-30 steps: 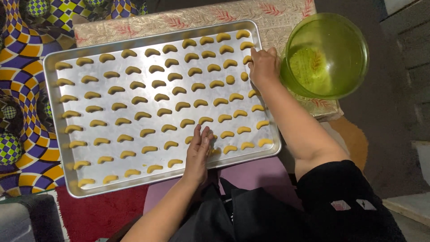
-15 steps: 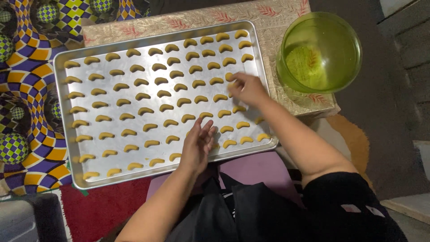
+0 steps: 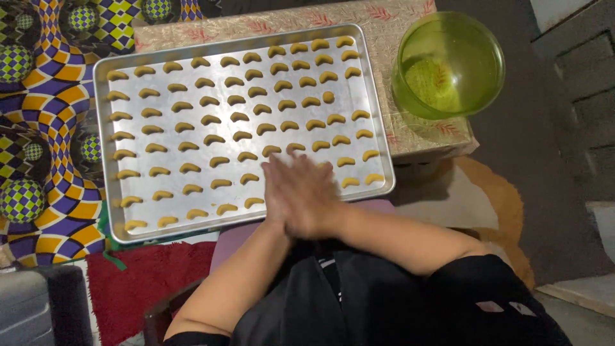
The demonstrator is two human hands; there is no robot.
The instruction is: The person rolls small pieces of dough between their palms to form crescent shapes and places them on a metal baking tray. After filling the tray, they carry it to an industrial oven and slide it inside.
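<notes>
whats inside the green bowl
The green bowl holds a small lump of yellow dough low on its left side. The tinted wall blurs it, so its exact amount and shape are unclear.

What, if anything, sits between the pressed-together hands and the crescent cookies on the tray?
Nothing visible does. The left hand and right hand overlap above the near edge of the metal tray, directly over the crescent cookies.

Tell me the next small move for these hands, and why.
Probably part the hands and set a shaped piece in the bare spot at the baking tray's near edge. The left hand and right hand are pressed together, blurred; the crescent pieces fill the other rows.
</notes>
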